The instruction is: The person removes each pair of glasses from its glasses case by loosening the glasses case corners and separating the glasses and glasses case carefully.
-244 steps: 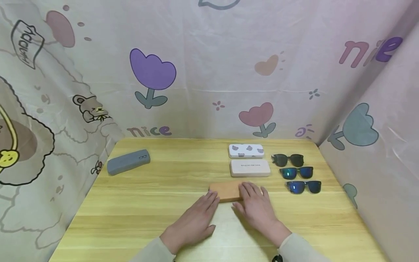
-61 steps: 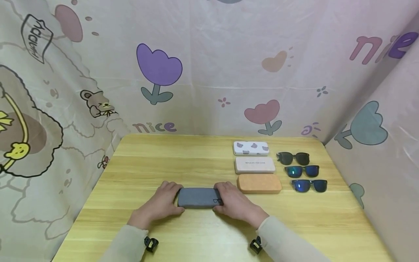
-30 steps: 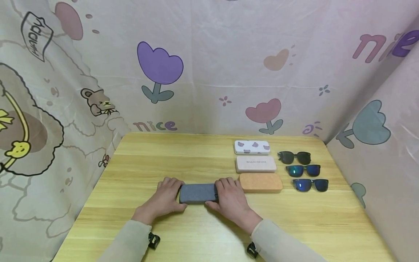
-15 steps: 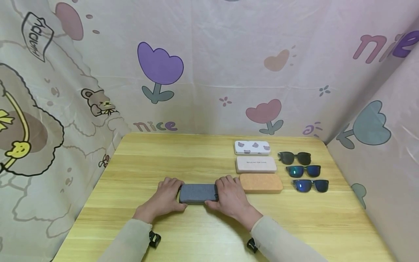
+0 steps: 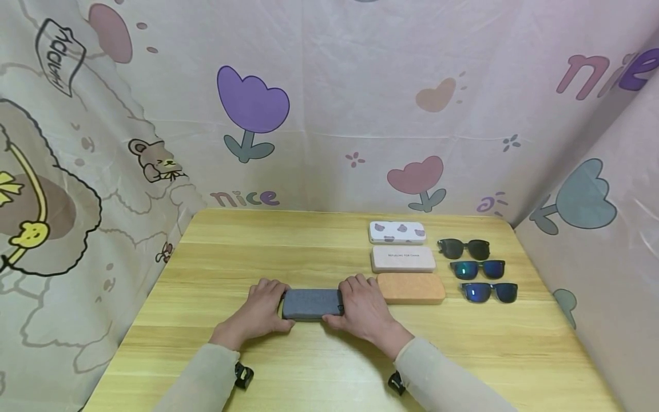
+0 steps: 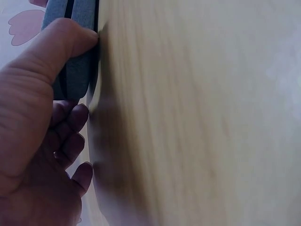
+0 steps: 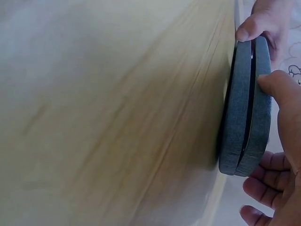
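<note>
A grey-blue glasses case (image 5: 312, 304) lies lengthwise across the table in front of me, gripped at both ends. At its left end, my left hand (image 5: 261, 309) holds it, and the left thumb (image 6: 77, 37) presses the half nearer the table. My right hand (image 5: 364, 309) covers the right end, fingers over the back and the thumb (image 7: 277, 87) at the lid's front edge. A narrow dark gap runs between lid and base in the right wrist view. The case's inside is hidden.
To the right lie an orange case (image 5: 410, 288), a cream case (image 5: 403, 259) with lettering and a white bear-print case (image 5: 397, 232). Beyond them are black sunglasses (image 5: 465, 249), green-blue sunglasses (image 5: 477, 269) and blue sunglasses (image 5: 489, 292). Patterned curtains surround the wooden table (image 5: 247, 246).
The orange case went from under my hands to the row at right; the grey case came from the far left to the middle. Then my right hand slid further over its right end.
</note>
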The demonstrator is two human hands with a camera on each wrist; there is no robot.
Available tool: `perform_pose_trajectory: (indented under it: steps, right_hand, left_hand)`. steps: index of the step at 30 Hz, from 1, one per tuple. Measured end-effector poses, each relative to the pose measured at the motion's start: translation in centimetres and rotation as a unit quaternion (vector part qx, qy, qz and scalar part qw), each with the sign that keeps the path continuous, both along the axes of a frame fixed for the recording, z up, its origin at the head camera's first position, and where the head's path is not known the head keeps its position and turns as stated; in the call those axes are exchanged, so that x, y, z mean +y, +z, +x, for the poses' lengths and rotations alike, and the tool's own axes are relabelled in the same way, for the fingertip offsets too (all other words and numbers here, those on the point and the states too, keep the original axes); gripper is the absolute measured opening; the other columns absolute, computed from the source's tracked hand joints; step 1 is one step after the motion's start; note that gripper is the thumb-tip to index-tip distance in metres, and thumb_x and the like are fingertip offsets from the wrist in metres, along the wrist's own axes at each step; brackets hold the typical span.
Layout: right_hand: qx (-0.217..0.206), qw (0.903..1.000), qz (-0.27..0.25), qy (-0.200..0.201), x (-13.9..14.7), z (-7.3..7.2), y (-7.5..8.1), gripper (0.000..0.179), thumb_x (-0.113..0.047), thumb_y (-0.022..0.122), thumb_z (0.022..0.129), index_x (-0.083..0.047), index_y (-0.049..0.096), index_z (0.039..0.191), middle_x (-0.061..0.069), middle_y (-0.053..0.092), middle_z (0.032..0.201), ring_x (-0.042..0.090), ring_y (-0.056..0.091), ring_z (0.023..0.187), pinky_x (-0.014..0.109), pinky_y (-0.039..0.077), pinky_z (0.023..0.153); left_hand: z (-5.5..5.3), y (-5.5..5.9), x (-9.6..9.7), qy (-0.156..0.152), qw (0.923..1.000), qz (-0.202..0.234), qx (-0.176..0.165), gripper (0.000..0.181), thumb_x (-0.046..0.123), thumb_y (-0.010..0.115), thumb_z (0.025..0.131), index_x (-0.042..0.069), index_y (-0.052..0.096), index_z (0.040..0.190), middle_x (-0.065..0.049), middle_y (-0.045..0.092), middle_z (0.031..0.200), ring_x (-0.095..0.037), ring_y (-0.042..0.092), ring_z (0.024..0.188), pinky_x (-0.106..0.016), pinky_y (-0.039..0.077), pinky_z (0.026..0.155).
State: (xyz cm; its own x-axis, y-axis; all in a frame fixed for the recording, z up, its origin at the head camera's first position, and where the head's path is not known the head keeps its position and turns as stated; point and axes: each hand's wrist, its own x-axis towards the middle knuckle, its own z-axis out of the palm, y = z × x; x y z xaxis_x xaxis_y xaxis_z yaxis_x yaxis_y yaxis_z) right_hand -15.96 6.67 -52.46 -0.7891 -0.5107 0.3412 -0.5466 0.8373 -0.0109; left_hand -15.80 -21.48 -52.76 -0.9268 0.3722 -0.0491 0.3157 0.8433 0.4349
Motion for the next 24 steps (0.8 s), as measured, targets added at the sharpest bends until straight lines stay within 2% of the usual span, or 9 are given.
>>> perform_pose_trajectory:
  steps: [24]
  right_hand:
    - [-0.021, 0.9997, 0.009, 0.000, -0.06, -0.16, 0.42, 0.073, -0.079, 0.073, 0.077, -0.010, 0.066, 0.098, 0.004, 0.067, 0.096, 0.020, 0.054, 0.087, 0.036, 0.041, 0.076]
  left_hand:
    - [-0.08, -0.04, 0.02, -0.005, 0.9999, -0.005, 0.010, 0.068, 0.044, 0.089, 0.076, 0.009, 0.064, 0.129, -0.004, 0.066, 0.123, -0.027, 0.051, 0.116, -0.051, 0.037, 0.100]
